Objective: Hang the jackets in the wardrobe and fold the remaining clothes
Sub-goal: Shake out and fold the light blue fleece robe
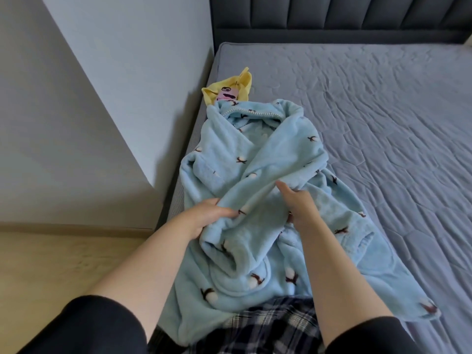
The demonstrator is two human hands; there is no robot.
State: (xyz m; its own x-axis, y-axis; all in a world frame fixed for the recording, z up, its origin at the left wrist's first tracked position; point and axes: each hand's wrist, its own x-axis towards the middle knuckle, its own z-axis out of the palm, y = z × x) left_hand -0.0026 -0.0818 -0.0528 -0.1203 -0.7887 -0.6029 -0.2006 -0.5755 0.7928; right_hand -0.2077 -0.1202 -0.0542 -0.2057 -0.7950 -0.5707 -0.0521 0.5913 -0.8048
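A grey quilted mattress (pixel 383 118) filled the right side of the view, with a dark padded headboard (pixel 332 16) at its far end. A pale wall (pixel 89 98) and a strip of wooden floor (pixel 51 256) lay to the left.

Along the mattress's left edge lay a light-blue fleece jacket (pixel 224 159), printed with small cotton-boll motifs. Its long axis ran from the person toward the headboard, with the collar end pointing away and the hem nearest the body. One sleeve was drawn diagonally across the front, from upper right down to lower left. Dark plaid fabric (pixel 270 325) showed at the bottom edge, partly under the hem.

The left hand (pixel 204 217) gripped the lower end of that crossed sleeve, fingers curled into the fleece. The right hand (pixel 297 203) held the sleeve further up, thumb on top and fingers tucked beneath the fold.

Just beyond the collar sat a yellow cloth (pixel 242 81), with a pink-cased phone (pixel 228 94) resting on it.
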